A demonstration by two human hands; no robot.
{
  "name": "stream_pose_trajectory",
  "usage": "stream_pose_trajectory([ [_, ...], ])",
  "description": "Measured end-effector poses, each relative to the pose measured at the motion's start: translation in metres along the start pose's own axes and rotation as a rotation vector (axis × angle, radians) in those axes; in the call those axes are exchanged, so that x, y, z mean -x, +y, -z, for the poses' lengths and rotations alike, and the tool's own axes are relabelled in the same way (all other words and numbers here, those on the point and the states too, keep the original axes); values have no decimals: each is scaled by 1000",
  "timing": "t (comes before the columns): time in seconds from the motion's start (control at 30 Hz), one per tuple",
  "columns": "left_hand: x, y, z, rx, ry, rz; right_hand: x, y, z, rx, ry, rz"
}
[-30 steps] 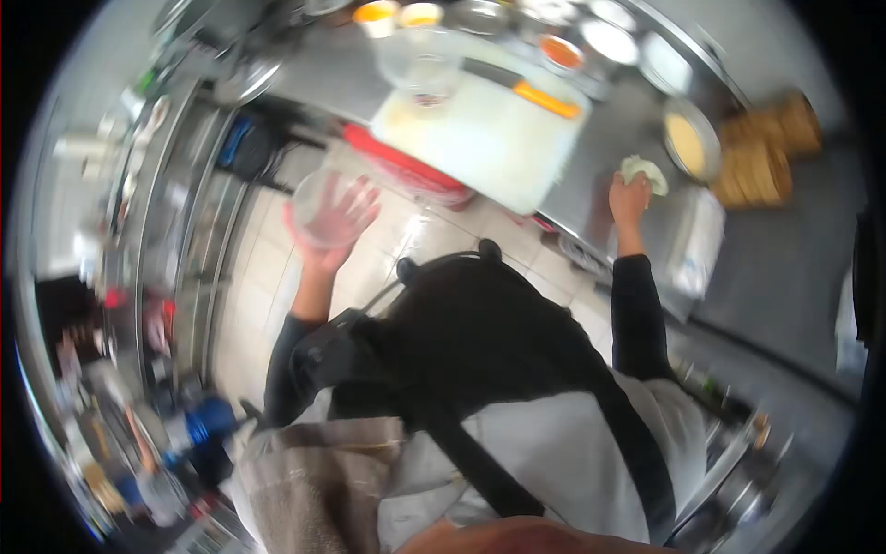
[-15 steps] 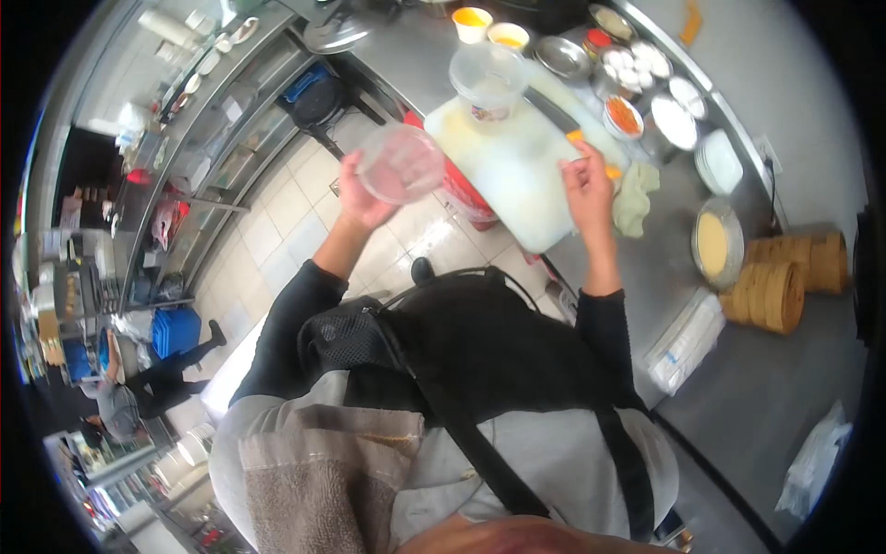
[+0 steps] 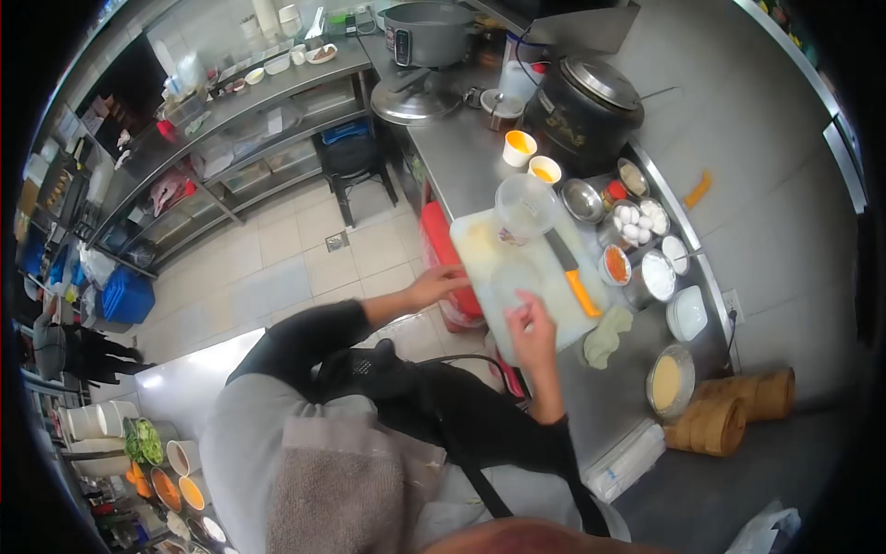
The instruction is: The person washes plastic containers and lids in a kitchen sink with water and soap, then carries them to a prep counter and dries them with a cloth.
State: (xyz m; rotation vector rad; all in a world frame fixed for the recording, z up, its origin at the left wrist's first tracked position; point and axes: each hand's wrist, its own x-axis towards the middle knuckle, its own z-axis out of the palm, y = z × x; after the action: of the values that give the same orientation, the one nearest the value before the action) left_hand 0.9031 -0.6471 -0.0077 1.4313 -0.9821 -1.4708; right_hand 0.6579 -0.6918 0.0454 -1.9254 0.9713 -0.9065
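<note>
My left hand (image 3: 441, 284) is at the left edge of the white cutting board (image 3: 475, 242), open, its fingers stretched toward the board. Over the board's lower part is my right hand (image 3: 532, 331), its fingers curled together; whatever they may hold cannot be made out. Between the hands and the tub, a faint clear round lid (image 3: 515, 280) appears to lie on the board. A clear plastic tub (image 3: 527, 207) stands on the board's upper part. To its right lies a knife with an orange handle (image 3: 582, 294). A green cloth (image 3: 607, 338) is beside the board.
Bowls of eggs (image 3: 632, 224) and shredded orange food (image 3: 616, 265) line the wall side. Behind are orange-filled cups (image 3: 520, 147) and a black pot (image 3: 584, 115). Bamboo steamers (image 3: 706, 427) stand at the right. A red bin (image 3: 447, 242) is below the counter. Another person (image 3: 78, 346) stands far left.
The view has shifted. My left hand held the clear round lid up in the air left of the board; now it has let go. My right hand has moved from the board's right side over its lower part.
</note>
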Motion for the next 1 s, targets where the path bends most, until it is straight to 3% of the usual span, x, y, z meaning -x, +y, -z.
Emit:
stream_pose_trajectory([
  [0.07,10,-65,39,64,185,-21,29,17,-14,-108,-78,-104],
  [0.17,60,-142,84,121,479,123,46,32,-44,-264,-221,-320],
  [0.2,65,-201,109,133,580,123,38,30,-54,-294,-261,-333],
  [0.33,103,-334,168,-37,1140,279,-9,33,-104,-298,-358,-295],
  [0.4,102,-377,202,58,1267,367,-43,35,-140,-248,-383,-246],
  [0.43,98,-392,217,114,1261,320,-62,33,-159,-221,-398,-227],
  [0.53,76,-414,286,207,1223,200,-125,8,-230,-144,-387,-128],
  [0.57,64,-399,302,142,1283,196,-139,-1,-249,-112,-384,-106],
  [0.67,64,-337,363,274,1186,218,-194,-19,-307,-66,-622,-38],
  [0.73,65,-317,405,369,1123,287,-226,-34,-338,-22,-595,17],
  [0.8,70,-319,439,236,1182,219,-257,-51,-360,-4,-516,53],
  [0.83,76,-327,453,170,1210,182,-269,-54,-367,-35,-513,27],
  [0.9,87,-357,493,326,1165,231,-295,-55,-377,-95,-508,-17],
  [1.0,92,-354,526,315,1253,324,-354,-56,-383,-173,-261,-45],
])
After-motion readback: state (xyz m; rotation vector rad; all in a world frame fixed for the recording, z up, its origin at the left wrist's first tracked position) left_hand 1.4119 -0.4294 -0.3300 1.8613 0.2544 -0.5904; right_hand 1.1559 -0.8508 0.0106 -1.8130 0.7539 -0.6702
